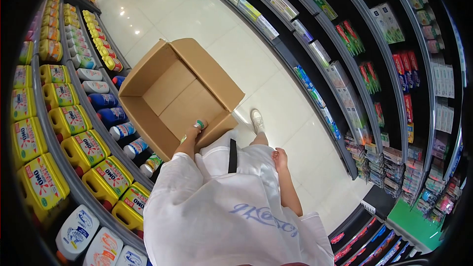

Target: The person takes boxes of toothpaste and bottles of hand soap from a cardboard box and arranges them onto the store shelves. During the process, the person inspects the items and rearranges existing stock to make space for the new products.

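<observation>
The left hand (192, 133) reaches into an open cardboard box (183, 47), its grip around a small green-and-white item (199, 124). The right hand (280, 159) hangs beside the white clothing (221, 207), fingers curled; whether its grip is clenched or released, I cannot tell. Yellow bottles (86, 150) line the left shelves (119, 165).

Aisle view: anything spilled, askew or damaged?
Nothing clearly odd. The open cardboard box shows no obvious damage, the yellow jugs sit in neat rows, and no spill shows on the visible floor. The shelves' bend looks like lens distortion.
</observation>
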A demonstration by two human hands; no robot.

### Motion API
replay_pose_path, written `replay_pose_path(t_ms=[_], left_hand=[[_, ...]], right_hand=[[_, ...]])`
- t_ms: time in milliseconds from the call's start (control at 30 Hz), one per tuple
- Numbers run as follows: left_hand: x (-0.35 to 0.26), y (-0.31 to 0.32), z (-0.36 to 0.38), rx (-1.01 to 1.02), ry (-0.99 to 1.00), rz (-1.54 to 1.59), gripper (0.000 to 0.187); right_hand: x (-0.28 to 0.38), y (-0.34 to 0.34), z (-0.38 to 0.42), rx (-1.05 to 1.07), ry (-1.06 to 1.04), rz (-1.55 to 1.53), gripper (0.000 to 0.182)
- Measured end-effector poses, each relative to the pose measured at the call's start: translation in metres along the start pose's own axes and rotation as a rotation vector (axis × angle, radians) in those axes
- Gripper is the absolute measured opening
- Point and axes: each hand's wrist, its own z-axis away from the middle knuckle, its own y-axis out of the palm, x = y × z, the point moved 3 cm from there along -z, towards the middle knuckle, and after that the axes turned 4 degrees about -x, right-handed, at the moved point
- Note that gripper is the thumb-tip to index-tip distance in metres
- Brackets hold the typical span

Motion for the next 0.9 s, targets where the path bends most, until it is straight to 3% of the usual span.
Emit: replay_pose_path(t_ms=[167,267,467,733,900], left_hand=[[-0.018,-0.029,0.035,-0.202,0.177,0.092,0.033],[-0.037,-0.056,0.067,-0.160,0.240,0.166,0.033],[-0.034,-0.077,0.040,-0.216,0.411,0.200,0.040],[-0.105,-0.192,0.168,-0.291,0.623,0.041,0.034],[-0.157,-0.226,0.242,-0.199,0.769,0.012,0.033]], right_hand=[[0.000,0.007,-0.003,0.031,0.008,0.028,0.020],[-0.001,0.010,-0.004,0.044,0.000,0.040,0.019],[0.012,0.027,0.002,0.049,-0.085,0.059,0.018],[0.058,0.091,0.010,0.132,-0.331,0.124,0.017],[0.095,0.145,0.057,0.408,-0.283,0.047,0.032]])
